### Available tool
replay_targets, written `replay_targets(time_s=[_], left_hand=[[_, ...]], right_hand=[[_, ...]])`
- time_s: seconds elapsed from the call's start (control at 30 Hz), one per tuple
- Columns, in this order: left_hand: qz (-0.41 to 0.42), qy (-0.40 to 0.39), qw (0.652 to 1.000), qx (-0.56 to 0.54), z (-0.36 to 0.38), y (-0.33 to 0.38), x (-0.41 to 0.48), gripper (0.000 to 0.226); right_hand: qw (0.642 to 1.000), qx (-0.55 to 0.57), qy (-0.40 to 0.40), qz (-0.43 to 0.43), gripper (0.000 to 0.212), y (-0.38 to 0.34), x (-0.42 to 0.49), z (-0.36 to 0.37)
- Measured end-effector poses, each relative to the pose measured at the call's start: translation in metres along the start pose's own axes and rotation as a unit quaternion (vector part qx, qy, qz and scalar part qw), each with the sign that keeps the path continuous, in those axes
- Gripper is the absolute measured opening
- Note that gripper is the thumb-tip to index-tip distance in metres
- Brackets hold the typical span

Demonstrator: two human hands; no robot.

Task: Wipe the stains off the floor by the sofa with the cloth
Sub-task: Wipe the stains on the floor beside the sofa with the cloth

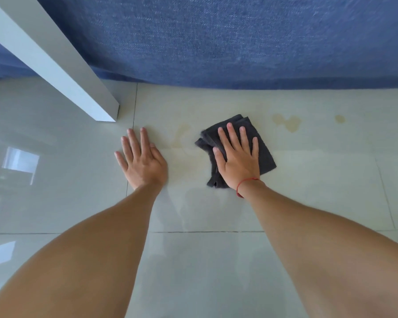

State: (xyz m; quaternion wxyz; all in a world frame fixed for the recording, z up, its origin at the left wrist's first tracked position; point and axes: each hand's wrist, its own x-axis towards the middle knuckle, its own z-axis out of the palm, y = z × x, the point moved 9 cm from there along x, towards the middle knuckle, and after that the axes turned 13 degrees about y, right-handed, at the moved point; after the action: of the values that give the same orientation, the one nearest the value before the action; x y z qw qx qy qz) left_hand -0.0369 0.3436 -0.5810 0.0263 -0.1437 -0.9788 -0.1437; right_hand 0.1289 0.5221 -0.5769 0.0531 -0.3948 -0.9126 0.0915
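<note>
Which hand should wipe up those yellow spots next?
The right hand. It already presses flat on the cloth, and the yellow stains lie just beyond it. The left hand rests bare on the floor.

- The cloth [263,154], dark grey and folded, lay flat on the pale glossy floor [319,180].
- Yellowish stains [287,123] sat at its 2 o'clock; a fainter one [182,136] at its 9 o'clock.
- The blue sofa [239,42] stood at 12 o'clock.
</note>
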Motion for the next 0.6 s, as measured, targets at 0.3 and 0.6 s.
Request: replay_targets(time_s=[0.3, 0.6], left_hand=[[0.008, 0.016, 1.0, 0.001, -0.001, 0.001, -0.001, 0.053], [-0.001, -0.034, 0.999, -0.028, -0.007, -0.002, 0.003, 0.054]], right_hand=[[1.0, -0.002, 0.013, 0.006, 0.058, -0.059, 0.039, 0.016], [0.995, 0.002, -0.028, -0.099, 0.057, -0.043, -0.02, 0.006]])
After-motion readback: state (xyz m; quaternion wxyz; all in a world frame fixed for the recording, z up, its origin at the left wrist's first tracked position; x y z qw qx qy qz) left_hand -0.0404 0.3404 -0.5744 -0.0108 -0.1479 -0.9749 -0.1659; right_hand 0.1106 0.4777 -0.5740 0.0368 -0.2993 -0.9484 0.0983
